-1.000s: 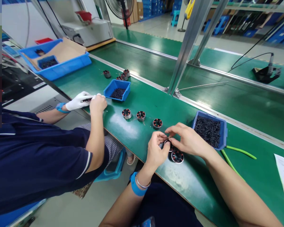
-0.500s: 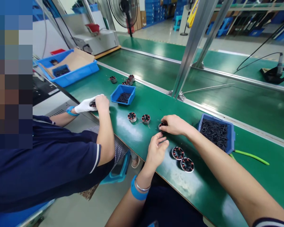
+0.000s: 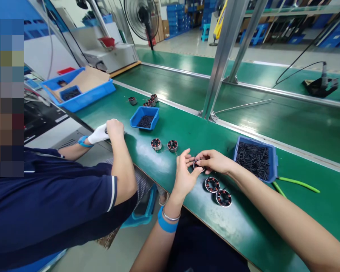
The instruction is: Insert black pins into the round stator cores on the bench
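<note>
R hand (image 3: 216, 162) holds 1 ring (image 3: 196, 165), L hand (image 3: 185, 178) close by

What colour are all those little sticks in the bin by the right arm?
Black. The sticks show best in the head view.

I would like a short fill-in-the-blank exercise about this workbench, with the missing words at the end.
The person's right hand holds one motor stator; just below it in the picture, ____ more stators lie side by side.
The wristband beside the silver bangle is ____.
The handles beside the bin of black pieces are ____.
Missing words: two; blue; green.
</note>
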Tool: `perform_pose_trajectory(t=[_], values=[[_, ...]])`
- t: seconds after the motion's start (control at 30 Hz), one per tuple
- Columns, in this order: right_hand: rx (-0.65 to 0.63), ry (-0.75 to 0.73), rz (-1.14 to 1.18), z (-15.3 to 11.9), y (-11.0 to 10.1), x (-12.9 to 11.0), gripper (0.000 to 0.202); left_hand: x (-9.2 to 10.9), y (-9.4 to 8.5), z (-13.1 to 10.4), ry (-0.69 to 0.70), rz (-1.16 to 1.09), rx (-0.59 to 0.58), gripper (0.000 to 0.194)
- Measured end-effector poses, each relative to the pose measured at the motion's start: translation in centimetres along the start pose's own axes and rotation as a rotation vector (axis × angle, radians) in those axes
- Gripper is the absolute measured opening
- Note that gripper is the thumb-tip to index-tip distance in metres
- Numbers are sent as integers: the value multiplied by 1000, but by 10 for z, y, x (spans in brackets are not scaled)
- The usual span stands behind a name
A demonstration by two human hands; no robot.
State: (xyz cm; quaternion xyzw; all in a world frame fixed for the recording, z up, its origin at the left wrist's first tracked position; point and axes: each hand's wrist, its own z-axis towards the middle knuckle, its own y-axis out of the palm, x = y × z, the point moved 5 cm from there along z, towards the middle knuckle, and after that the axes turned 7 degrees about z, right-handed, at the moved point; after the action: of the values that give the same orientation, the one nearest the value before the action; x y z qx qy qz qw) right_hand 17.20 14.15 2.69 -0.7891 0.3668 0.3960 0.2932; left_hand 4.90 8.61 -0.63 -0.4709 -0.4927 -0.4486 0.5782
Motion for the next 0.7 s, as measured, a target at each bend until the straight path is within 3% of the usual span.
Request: perform_pose_trajectory(t=[0.27, 0.4, 0.53, 0.6, 0.7], values=[[-33, 11, -20, 11, 4, -3, 16, 15, -9, -3, 55, 221, 54, 77], [11, -65, -18, 18, 6, -11, 6, 8, -13, -2, 4, 257, 86, 77], [93, -173, -48, 15, -4, -20, 4, -2, -4, 5, -56, -17, -65, 77], [128, -240, -80, 8, -7, -23, 3, -2, 1, 5, -77, -28, -127, 78], [160, -338, -120, -5, -9, -27, 4, 5, 2, 2, -58, 59, -121, 73]])
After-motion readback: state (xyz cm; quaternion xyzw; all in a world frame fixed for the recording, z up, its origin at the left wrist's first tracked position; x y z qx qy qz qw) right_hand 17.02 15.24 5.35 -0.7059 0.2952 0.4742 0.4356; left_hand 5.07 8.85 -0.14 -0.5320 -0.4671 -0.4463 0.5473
